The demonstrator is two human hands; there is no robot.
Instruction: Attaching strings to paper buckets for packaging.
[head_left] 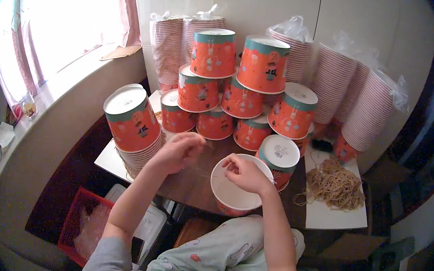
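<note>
Open tub point(235, 183), orange outside, white inside, sits at near edge of the brown desk point(189, 188), approx. in front of the person's knees. Mouth faces up twd. the viewer, base down; long axis roughly vert., w/ a bit of orange wall showing on the near side below the rim. R hand point(247, 175) is over the mouth, wrist across the R part of the rim, fingers bent above the white interior; can't tell if they grip anything. L hand point(182, 153) is up off the desk, L of the tub & well apart from the R one, fingers curled in, tips close tog.; blurred, so can't tell if anything thin is pinched there.

Just beyond the tub on the R: one upside-down tub point(281, 152), base up, axis near vert. Behind: a stepped pile of orange/teal tubs point(213, 55), all mouth-down, bases up. On L, a nested stack point(133, 120), also base up, axis leaning a bit L at top. At back, tall nested stacks point(332, 84) in clear plastic, bags tied at top, axes approx. upright. R side: tangled heap of tan bands point(336, 185) on a white board point(333, 219). Low on L, red basket point(72, 223) w/ clear plastic inside.
</note>
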